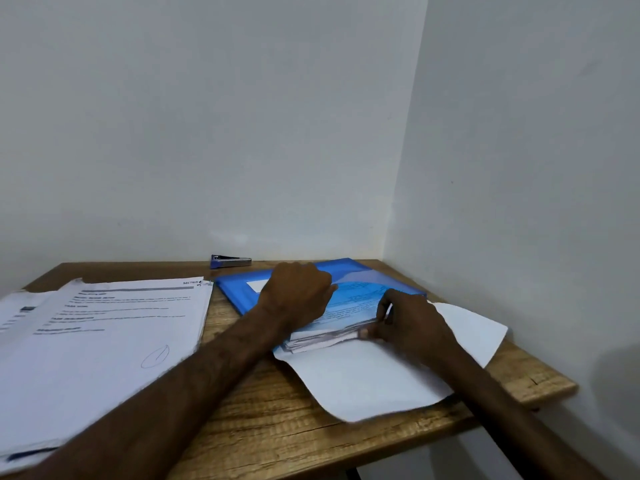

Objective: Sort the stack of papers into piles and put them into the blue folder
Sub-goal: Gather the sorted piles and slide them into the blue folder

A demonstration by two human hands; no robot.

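The blue folder lies at the back middle of the wooden table, its translucent flap toward the right. A wad of papers sticks out of its near open edge. My left hand rests knuckles-up on the folder, fingers curled over the flap's edge. My right hand pinches the right end of the wad, thumb below and fingers on top. A large blank white sheet lies under the wad and my right forearm. A printed stack of papers lies at the left.
A blue and silver stapler sits at the table's back edge against the wall. Walls close the back and the right side. The table's front edge runs diagonally below the white sheet, and the right corner ends near the side wall.
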